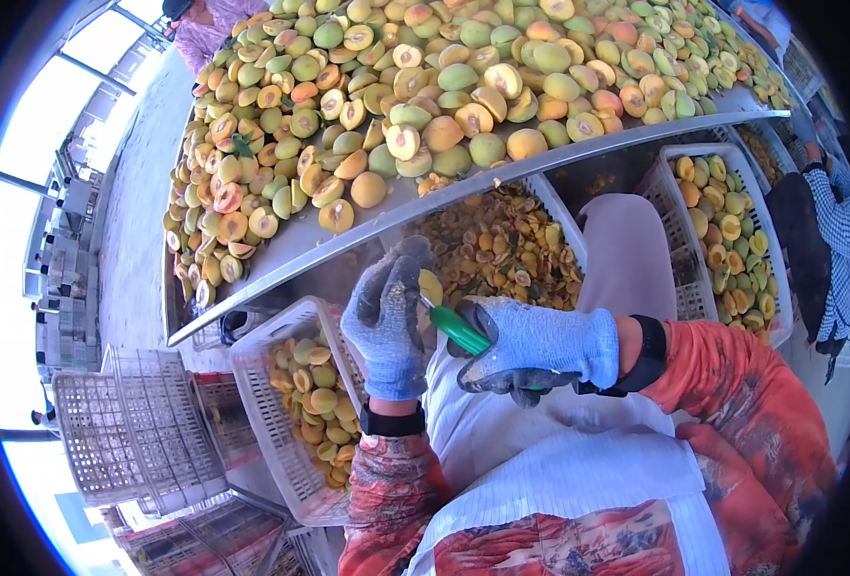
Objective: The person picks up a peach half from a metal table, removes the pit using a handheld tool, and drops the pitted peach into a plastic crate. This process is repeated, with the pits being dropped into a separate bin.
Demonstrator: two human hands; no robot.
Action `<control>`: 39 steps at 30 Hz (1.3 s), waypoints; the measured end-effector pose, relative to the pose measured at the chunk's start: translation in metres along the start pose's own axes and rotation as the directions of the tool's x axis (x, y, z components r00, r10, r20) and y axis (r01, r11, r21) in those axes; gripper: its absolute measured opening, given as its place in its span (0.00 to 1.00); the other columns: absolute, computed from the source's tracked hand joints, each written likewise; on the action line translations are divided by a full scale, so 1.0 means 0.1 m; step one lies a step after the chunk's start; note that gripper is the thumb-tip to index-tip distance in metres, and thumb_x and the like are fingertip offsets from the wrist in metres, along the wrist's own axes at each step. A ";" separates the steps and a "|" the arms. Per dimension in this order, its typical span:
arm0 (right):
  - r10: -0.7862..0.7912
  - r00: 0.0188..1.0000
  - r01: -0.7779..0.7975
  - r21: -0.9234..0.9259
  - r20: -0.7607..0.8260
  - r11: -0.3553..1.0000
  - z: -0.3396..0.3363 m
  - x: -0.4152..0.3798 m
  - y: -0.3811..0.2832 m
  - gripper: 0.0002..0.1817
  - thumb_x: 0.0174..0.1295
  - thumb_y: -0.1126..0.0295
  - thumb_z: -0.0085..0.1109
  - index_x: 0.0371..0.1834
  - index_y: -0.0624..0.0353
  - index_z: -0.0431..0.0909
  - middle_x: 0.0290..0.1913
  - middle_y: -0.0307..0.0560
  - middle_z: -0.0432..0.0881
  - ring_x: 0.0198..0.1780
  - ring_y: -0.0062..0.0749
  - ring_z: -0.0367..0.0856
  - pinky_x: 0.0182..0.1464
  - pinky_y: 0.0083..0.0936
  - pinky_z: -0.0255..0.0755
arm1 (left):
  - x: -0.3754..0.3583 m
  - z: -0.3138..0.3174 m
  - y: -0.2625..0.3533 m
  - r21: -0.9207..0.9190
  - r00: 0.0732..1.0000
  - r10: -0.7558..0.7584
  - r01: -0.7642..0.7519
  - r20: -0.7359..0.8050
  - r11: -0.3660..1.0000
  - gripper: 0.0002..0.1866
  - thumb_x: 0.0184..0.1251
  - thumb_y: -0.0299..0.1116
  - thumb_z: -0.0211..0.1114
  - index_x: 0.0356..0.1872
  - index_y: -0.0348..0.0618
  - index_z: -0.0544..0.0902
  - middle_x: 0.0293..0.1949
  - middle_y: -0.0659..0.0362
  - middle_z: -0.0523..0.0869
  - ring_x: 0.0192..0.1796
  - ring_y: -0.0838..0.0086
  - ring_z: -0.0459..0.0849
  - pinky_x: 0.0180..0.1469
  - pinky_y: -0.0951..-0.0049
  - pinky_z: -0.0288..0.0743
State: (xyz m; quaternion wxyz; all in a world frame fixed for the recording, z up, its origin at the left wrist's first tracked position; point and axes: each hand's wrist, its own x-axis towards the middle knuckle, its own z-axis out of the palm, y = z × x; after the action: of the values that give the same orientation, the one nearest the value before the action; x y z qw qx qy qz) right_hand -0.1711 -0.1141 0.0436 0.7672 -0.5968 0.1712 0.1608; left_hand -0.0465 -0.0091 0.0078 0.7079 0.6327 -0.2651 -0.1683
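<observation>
My left hand (389, 317), in a blue and dark grey glove, is closed around a yellow peach piece (431, 287). Part of the fruit is hidden by the fingers. My right hand (538, 348), gloved the same way, grips a tool with a green handle (460, 330). The tool's front end points at the peach piece and meets it or nearly so; its working tip is too small to make out. Both hands are over my lap, just in front of the metal table edge.
A metal table (315, 252) bears a heap of halved peaches (454, 77). Below its edge is a crate of scraps and pits (507, 245). Crates of peach halves stand left (295, 470) and right (769, 259). Stacked crates (127, 422) are far left. Other people (216, 29) are nearby.
</observation>
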 end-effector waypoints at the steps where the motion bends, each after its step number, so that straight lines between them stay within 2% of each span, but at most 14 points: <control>1: 0.036 0.996 -0.043 0.097 0.078 0.994 -0.04 -0.01 0.02 0.20 0.52 0.69 0.63 0.45 0.59 0.66 0.22 0.38 0.70 0.15 0.19 0.68 0.14 0.19 0.65 | 0.04 0.00 0.10 -0.034 0.988 -0.154 0.154 0.028 0.987 0.13 0.63 0.29 0.58 0.41 0.28 0.80 0.38 0.50 0.85 0.39 0.69 0.84 0.44 0.74 0.77; 5: 0.065 0.979 -0.112 0.246 0.191 0.963 -0.05 -0.03 0.09 0.21 0.51 0.69 0.65 0.46 0.58 0.67 0.21 0.38 0.69 0.14 0.18 0.66 0.14 0.17 0.65 | 0.13 -0.16 0.00 -0.273 0.907 -0.212 0.321 0.363 0.907 0.19 0.60 0.40 0.59 0.39 0.29 0.81 0.35 0.51 0.84 0.36 0.68 0.82 0.41 0.73 0.75; 7: 0.038 0.976 -0.101 0.291 0.216 0.951 -0.04 0.00 0.09 0.21 0.51 0.69 0.65 0.45 0.58 0.67 0.20 0.37 0.69 0.14 0.18 0.67 0.14 0.17 0.65 | 0.12 -0.13 0.01 -0.245 0.925 -0.225 0.305 0.308 0.920 0.18 0.60 0.38 0.59 0.39 0.29 0.81 0.35 0.52 0.84 0.36 0.69 0.82 0.41 0.73 0.75; 9: -0.021 1.000 0.023 -0.090 0.022 0.996 -0.04 0.05 0.05 0.20 0.51 0.69 0.65 0.45 0.58 0.67 0.20 0.37 0.69 0.15 0.18 0.67 0.15 0.17 0.65 | 0.11 -0.07 -0.02 -0.220 0.940 -0.231 0.288 0.251 0.932 0.17 0.61 0.37 0.59 0.39 0.29 0.81 0.35 0.52 0.84 0.36 0.69 0.82 0.41 0.74 0.75; 12: 0.010 0.998 -0.013 0.049 0.067 0.999 -0.02 0.13 0.12 0.20 0.52 0.69 0.65 0.45 0.58 0.67 0.20 0.37 0.69 0.15 0.18 0.67 0.14 0.17 0.65 | 0.07 -0.02 -0.08 -0.120 0.952 -0.305 0.299 -0.032 0.947 0.15 0.61 0.36 0.59 0.40 0.31 0.82 0.34 0.56 0.84 0.35 0.73 0.80 0.39 0.77 0.73; 14: 0.027 0.995 -0.041 0.145 0.097 0.989 0.03 0.11 0.08 0.20 0.52 0.69 0.65 0.45 0.58 0.68 0.20 0.37 0.69 0.15 0.19 0.67 0.14 0.17 0.65 | 0.02 -0.02 -0.09 0.022 0.988 -0.067 0.071 -0.140 0.997 0.13 0.62 0.35 0.60 0.40 0.34 0.83 0.32 0.60 0.83 0.33 0.79 0.77 0.36 0.80 0.70; 18: 0.042 0.993 -0.066 0.238 0.108 0.969 0.05 0.15 0.14 0.19 0.52 0.68 0.65 0.43 0.58 0.68 0.20 0.37 0.69 0.14 0.19 0.66 0.13 0.18 0.64 | 0.00 0.04 -0.16 0.161 0.995 0.032 -0.015 -0.099 0.987 0.14 0.64 0.30 0.58 0.44 0.29 0.79 0.43 0.50 0.83 0.41 0.72 0.82 0.43 0.76 0.75; 25: 0.053 0.994 -0.078 0.304 0.091 0.950 0.00 0.14 0.16 0.18 0.52 0.67 0.64 0.42 0.58 0.67 0.21 0.38 0.71 0.14 0.20 0.68 0.13 0.19 0.65 | 0.11 -0.01 -0.43 -0.084 0.981 -0.190 0.192 0.029 0.978 0.14 0.64 0.32 0.57 0.43 0.29 0.79 0.41 0.51 0.84 0.37 0.70 0.83 0.40 0.75 0.76; 27: 0.066 0.998 -0.067 0.073 0.014 0.995 0.00 0.15 0.10 0.18 0.52 0.67 0.64 0.41 0.60 0.67 0.23 0.39 0.72 0.15 0.21 0.70 0.14 0.20 0.66 | 0.12 0.05 -0.46 -0.100 0.981 -0.195 0.196 0.017 0.975 0.14 0.65 0.32 0.56 0.42 0.29 0.79 0.39 0.51 0.84 0.36 0.69 0.83 0.39 0.75 0.76; 29: -0.087 0.991 0.068 -0.179 -0.103 0.982 0.01 0.27 0.27 0.18 0.52 0.67 0.64 0.41 0.60 0.67 0.23 0.39 0.72 0.16 0.21 0.71 0.14 0.20 0.66 | 0.11 0.17 -0.35 -0.507 0.884 -0.456 0.348 -0.101 0.788 0.15 0.67 0.34 0.53 0.41 0.29 0.80 0.36 0.52 0.84 0.35 0.70 0.83 0.38 0.74 0.77; 32: -0.231 0.960 0.130 -0.480 -0.158 0.868 -0.04 0.31 0.34 0.20 0.51 0.68 0.63 0.44 0.59 0.66 0.23 0.38 0.71 0.16 0.21 0.70 0.14 0.19 0.66 | 0.11 0.17 -0.29 -0.425 0.917 -0.371 0.281 -0.144 0.860 0.16 0.68 0.35 0.51 0.39 0.30 0.81 0.34 0.54 0.84 0.35 0.72 0.82 0.39 0.76 0.76; 33: -0.083 0.995 0.070 -0.215 -0.054 0.974 -0.04 0.18 0.19 0.20 0.51 0.69 0.64 0.45 0.59 0.66 0.23 0.38 0.71 0.16 0.20 0.70 0.14 0.20 0.66 | 0.10 0.08 -0.30 0.139 0.998 0.020 -0.011 -0.065 0.990 0.16 0.69 0.36 0.51 0.39 0.31 0.81 0.34 0.54 0.84 0.35 0.73 0.82 0.39 0.77 0.75; 35: 0.035 0.988 -0.058 0.156 0.147 0.986 -0.07 0.13 0.12 0.23 0.51 0.70 0.64 0.49 0.59 0.66 0.23 0.38 0.70 0.16 0.20 0.69 0.14 0.20 0.66 | 0.09 0.07 -0.29 0.112 0.999 0.000 0.005 -0.048 0.994 0.16 0.68 0.36 0.52 0.39 0.31 0.81 0.34 0.54 0.84 0.35 0.73 0.82 0.39 0.77 0.75; 39: -0.010 0.994 -0.003 0.120 0.107 0.993 -0.03 0.22 0.18 0.24 0.52 0.70 0.64 0.50 0.59 0.65 0.24 0.38 0.72 0.16 0.19 0.69 0.13 0.19 0.65 | 0.14 0.10 -0.36 -0.143 0.994 -0.107 0.107 0.003 0.984 0.18 0.66 0.38 0.56 0.42 0.29 0.80 0.37 0.53 0.84 0.38 0.72 0.83 0.38 0.75 0.77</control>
State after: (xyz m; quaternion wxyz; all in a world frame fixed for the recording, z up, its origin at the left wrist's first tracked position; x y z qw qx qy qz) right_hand -0.1597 -0.1116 0.0169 0.8100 -0.5406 0.1380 0.1807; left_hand -0.0376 -0.0299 -0.0243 0.7419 0.5943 -0.2162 -0.2230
